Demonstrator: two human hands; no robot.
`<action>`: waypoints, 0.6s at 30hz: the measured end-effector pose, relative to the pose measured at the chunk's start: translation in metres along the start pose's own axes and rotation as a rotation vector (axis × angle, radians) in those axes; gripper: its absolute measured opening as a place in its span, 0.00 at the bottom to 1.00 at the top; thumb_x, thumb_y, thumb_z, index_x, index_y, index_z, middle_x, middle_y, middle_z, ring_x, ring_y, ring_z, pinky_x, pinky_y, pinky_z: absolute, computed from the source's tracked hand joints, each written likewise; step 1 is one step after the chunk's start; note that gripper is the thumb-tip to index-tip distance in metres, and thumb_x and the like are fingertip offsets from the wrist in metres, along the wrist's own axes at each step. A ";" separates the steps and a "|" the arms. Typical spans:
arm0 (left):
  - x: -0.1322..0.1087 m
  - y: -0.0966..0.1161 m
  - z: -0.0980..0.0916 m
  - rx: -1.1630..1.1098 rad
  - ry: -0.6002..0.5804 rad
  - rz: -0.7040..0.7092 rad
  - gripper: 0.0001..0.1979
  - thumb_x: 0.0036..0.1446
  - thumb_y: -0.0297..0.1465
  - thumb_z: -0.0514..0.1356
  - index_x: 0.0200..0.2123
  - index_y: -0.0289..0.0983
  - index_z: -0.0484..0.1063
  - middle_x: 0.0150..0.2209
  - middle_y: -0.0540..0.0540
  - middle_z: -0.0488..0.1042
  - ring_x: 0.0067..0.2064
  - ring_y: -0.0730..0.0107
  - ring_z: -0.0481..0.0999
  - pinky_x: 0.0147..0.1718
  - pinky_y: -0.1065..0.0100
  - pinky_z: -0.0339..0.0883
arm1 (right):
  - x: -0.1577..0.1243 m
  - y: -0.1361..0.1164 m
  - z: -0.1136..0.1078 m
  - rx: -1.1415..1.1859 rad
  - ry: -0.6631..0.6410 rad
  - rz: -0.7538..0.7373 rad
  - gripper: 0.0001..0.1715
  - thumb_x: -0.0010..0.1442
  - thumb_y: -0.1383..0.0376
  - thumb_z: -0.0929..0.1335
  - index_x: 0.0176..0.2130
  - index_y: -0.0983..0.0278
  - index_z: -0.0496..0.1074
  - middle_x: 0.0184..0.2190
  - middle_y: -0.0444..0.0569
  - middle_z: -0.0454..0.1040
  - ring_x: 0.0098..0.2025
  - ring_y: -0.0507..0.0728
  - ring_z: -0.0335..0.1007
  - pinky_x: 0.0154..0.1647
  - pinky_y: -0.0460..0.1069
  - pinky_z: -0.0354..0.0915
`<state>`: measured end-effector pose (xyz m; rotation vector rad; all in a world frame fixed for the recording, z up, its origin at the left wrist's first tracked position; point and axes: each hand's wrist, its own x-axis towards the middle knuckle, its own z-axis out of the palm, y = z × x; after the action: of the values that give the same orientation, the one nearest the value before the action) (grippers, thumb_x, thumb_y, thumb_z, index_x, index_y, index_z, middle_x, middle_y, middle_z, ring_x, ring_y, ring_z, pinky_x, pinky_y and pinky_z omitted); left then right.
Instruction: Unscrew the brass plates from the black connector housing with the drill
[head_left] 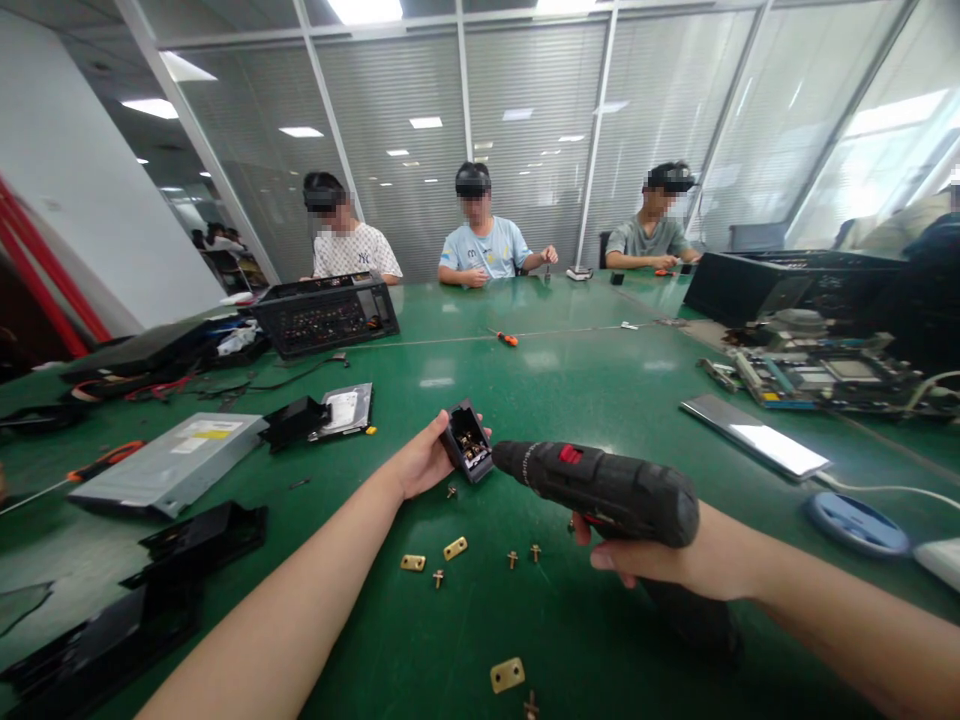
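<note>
The black housing (480, 472) is above the green table (405, 390), near the middle of the view, its open side facing the camera. Brass-coloured metal parts show inside; their exact number cannot be made out.

The left hand (421, 464) grips the housing, thumb along the near side, fingertips showing at the opposite edge. The right hand (660, 562) is closed about the handle of a black power drill (607, 490), its red switch uppermost. The drill's nose points at the housing's right edge; whether the two touch cannot be told from this angle.

On the table below the hands lie two small brass plates (455, 548) close together, a third plate (508, 675) nearer the camera, and several loose screws (438, 578), one of them just below the housing.

To the left: a hard drive (349, 410) with a black bracket (295, 422) against it, a grey metal drive unit (176, 455), and black plastic parts (201, 540) nearer the camera. To the right: a phone (754, 437), a round blue object (859, 523) and a circuit board (832, 370).

Further off, an orange-handled screwdriver (507, 340) lies mid-table, and a black computer case (322, 318) stands at left. Three people (484, 245) sit along the far side, before a glass partition (536, 130).
</note>
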<state>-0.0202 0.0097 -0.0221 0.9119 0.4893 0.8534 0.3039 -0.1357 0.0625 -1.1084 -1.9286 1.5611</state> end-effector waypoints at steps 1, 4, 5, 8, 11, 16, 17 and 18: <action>0.000 0.000 0.000 0.003 0.003 -0.001 0.31 0.65 0.52 0.60 0.58 0.32 0.75 0.56 0.32 0.80 0.59 0.52 0.78 0.69 0.47 0.54 | 0.000 -0.001 0.000 -0.010 0.008 -0.003 0.17 0.58 0.57 0.74 0.43 0.64 0.73 0.37 0.48 0.75 0.27 0.52 0.73 0.30 0.49 0.72; 0.000 0.000 0.001 0.014 0.021 0.000 0.31 0.65 0.52 0.61 0.58 0.33 0.75 0.56 0.32 0.80 0.59 0.51 0.78 0.68 0.46 0.55 | -0.001 -0.004 0.002 -0.030 0.030 -0.016 0.14 0.58 0.59 0.74 0.41 0.63 0.72 0.33 0.46 0.74 0.26 0.52 0.73 0.29 0.48 0.72; 0.000 0.000 0.001 0.018 0.024 0.002 0.31 0.65 0.52 0.61 0.58 0.33 0.75 0.56 0.32 0.80 0.58 0.51 0.78 0.68 0.46 0.55 | -0.001 -0.005 0.003 -0.029 0.029 -0.021 0.14 0.58 0.60 0.74 0.42 0.63 0.71 0.33 0.45 0.74 0.26 0.52 0.73 0.28 0.48 0.72; 0.000 0.000 0.002 0.026 0.025 0.008 0.31 0.64 0.52 0.61 0.58 0.32 0.75 0.56 0.31 0.80 0.58 0.50 0.78 0.68 0.45 0.55 | -0.002 -0.006 0.004 0.003 0.017 -0.033 0.21 0.57 0.62 0.75 0.48 0.61 0.69 0.33 0.43 0.74 0.26 0.51 0.73 0.27 0.48 0.72; 0.000 0.001 0.002 0.023 0.027 0.003 0.32 0.64 0.52 0.61 0.58 0.32 0.74 0.56 0.31 0.80 0.58 0.50 0.78 0.68 0.45 0.55 | -0.003 -0.006 0.004 0.031 0.020 -0.034 0.31 0.57 0.62 0.75 0.57 0.60 0.65 0.33 0.43 0.74 0.26 0.51 0.72 0.27 0.47 0.72; 0.001 0.001 0.002 0.010 0.015 -0.002 0.32 0.64 0.52 0.61 0.58 0.32 0.75 0.56 0.31 0.79 0.59 0.51 0.77 0.69 0.46 0.53 | -0.003 -0.005 0.004 0.041 0.024 -0.052 0.23 0.57 0.63 0.75 0.50 0.60 0.68 0.32 0.42 0.74 0.25 0.50 0.72 0.26 0.47 0.72; 0.001 0.001 0.002 0.008 0.016 -0.004 0.32 0.64 0.52 0.61 0.58 0.32 0.75 0.56 0.31 0.79 0.60 0.51 0.77 0.69 0.46 0.53 | -0.003 -0.004 0.004 0.039 0.026 -0.063 0.19 0.57 0.62 0.75 0.47 0.60 0.69 0.32 0.43 0.74 0.25 0.50 0.72 0.26 0.47 0.72; 0.001 0.001 0.002 0.007 0.018 -0.005 0.32 0.64 0.52 0.61 0.58 0.32 0.75 0.56 0.31 0.79 0.60 0.51 0.77 0.69 0.46 0.53 | -0.002 -0.003 0.004 0.035 0.030 -0.073 0.16 0.58 0.62 0.75 0.44 0.61 0.70 0.33 0.43 0.75 0.25 0.50 0.73 0.26 0.47 0.73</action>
<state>-0.0190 0.0097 -0.0204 0.9095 0.5103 0.8568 0.3013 -0.1403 0.0651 -1.0294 -1.8939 1.5243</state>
